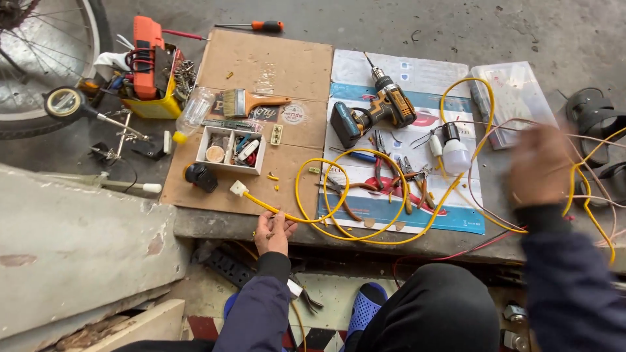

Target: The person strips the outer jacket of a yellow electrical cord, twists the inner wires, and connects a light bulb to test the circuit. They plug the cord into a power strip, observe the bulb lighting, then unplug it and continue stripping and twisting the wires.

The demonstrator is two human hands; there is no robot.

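Note:
My left hand (272, 233) rests at the near edge of the cardboard sheet (274, 65) and pinches a yellow cable (365, 195) that loops over the work surface. The cable ends in a white connector (238, 188) just left of that hand. My right hand (541, 164) is blurred with motion at the right, closed around a bundle of yellow cable and thin wires (590, 189). A white bulb in a socket (453, 153) lies between the hands, wired into the yellow cable.
A cordless drill (375, 111), several pliers (404, 176), a paintbrush (251, 102), a white parts box (231, 150) and a screwdriver (257, 26) lie around. A yellow tool bin (153, 72) and bicycle wheel (45, 58) stand at left. Sandals (596, 117) lie at the right.

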